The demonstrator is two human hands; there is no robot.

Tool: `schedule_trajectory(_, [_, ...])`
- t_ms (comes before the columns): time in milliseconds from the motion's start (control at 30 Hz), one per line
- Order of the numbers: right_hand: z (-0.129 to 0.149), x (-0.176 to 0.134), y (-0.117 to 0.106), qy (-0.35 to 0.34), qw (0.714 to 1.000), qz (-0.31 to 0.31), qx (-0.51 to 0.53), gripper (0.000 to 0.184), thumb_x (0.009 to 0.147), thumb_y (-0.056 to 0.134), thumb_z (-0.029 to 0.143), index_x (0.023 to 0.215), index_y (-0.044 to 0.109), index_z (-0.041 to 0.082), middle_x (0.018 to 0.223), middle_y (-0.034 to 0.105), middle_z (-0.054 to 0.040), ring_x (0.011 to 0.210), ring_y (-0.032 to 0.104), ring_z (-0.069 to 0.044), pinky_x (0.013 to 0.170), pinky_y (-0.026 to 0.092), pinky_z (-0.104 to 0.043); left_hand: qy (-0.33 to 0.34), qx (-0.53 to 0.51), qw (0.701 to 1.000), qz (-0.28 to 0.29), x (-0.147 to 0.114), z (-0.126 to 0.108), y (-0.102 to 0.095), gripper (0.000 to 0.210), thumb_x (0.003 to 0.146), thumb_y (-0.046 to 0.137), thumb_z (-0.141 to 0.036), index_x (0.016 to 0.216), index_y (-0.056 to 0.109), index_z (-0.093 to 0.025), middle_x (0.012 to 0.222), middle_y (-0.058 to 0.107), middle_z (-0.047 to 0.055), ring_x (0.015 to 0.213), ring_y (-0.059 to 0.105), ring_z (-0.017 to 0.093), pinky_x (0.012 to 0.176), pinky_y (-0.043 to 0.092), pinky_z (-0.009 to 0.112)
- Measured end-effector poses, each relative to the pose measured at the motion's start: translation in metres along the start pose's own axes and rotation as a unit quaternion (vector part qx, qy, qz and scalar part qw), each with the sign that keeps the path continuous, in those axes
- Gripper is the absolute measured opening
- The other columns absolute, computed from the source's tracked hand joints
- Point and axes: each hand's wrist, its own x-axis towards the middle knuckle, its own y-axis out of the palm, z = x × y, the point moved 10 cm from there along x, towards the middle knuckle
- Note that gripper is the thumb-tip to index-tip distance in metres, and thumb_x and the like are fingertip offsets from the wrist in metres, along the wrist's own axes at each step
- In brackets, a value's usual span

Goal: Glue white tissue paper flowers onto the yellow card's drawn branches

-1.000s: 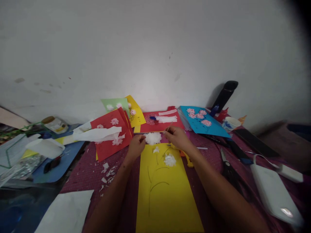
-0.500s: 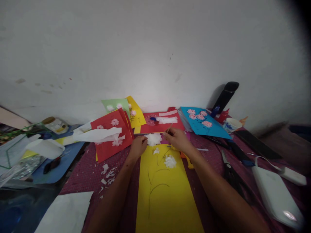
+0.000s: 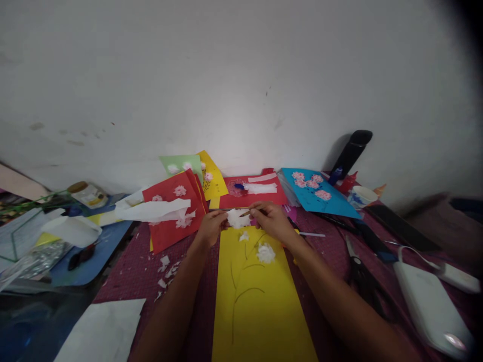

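No lettering, brand or number can be read.
Taking the red flowered card (image 3: 164, 236) as landmark: left of it, markings on the jar (image 3: 87, 196) are too blurred to read; behind and right of it, small dark marks low on the yellow card (image 3: 216, 177) are illegible.

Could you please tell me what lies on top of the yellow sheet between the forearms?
Two white things: a ruffled paper flower and, near the upper edge, a small scrap. Dark lines are drawn on the sheet. Whatever the flower and scrap cover cannot be seen.
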Motion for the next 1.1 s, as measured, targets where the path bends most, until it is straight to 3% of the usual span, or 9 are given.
schedule_trajectory(133, [0.005,-0.002,0.004,-0.005,0.999,-0.004,0.037,0.025,0.084,0.059,0.040,0.090,0.065,0.016,0.075,0.067,-0.0022,0.047,0.054,-0.008,0.045,0.045,-0.020,-0.021,-0.034,0.999,0.015,-0.004,0.002,0.007,0.035,0.061,0.081,-0.033,0.084,0.066,-0.011,0.062,0.063,0.002,0.055,0.059,0.011,0.052,0.044,0.022])
schedule_trajectory(633, [-0.001,-0.003,0.008,0.000,1.000,-0.011,0.024,0.028,0.084,0.058,0.042,0.090,0.066,0.016,0.078,0.068,-0.0029,0.049,0.056,-0.009,0.047,0.047,-0.020,-0.055,-0.085,0.994,0.050,-0.010,0.007,0.021,0.031,0.062,0.081,-0.027,0.084,0.065,-0.012,0.066,0.065,0.002,0.060,0.064,0.013,0.059,0.050,0.025])
schedule_trajectory(867, [-0.005,-0.002,0.005,0.017,0.996,-0.039,0.077,0.030,0.084,0.059,0.044,0.085,0.065,0.014,0.077,0.068,-0.0040,0.045,0.054,-0.008,0.042,0.042,-0.020,-0.029,-0.072,0.995,0.060,-0.012,0.004,0.025,0.032,0.058,0.083,-0.021,0.082,0.064,-0.013,0.072,0.068,0.002,0.060,0.062,0.010,0.061,0.048,0.023])
schedule_trajectory(1100, [-0.017,-0.002,0.008,0.083,0.985,-0.030,0.151,0.034,0.081,0.062,0.048,0.073,0.063,0.015,0.054,0.062,-0.0006,0.041,0.053,-0.010,0.041,0.040,-0.021,0.024,-0.002,0.998,0.055,-0.011,-0.001,0.028,0.031,0.058,0.083,-0.027,0.079,0.064,-0.014,0.068,0.065,-0.001,0.058,0.057,0.008,0.060,0.045,0.022])
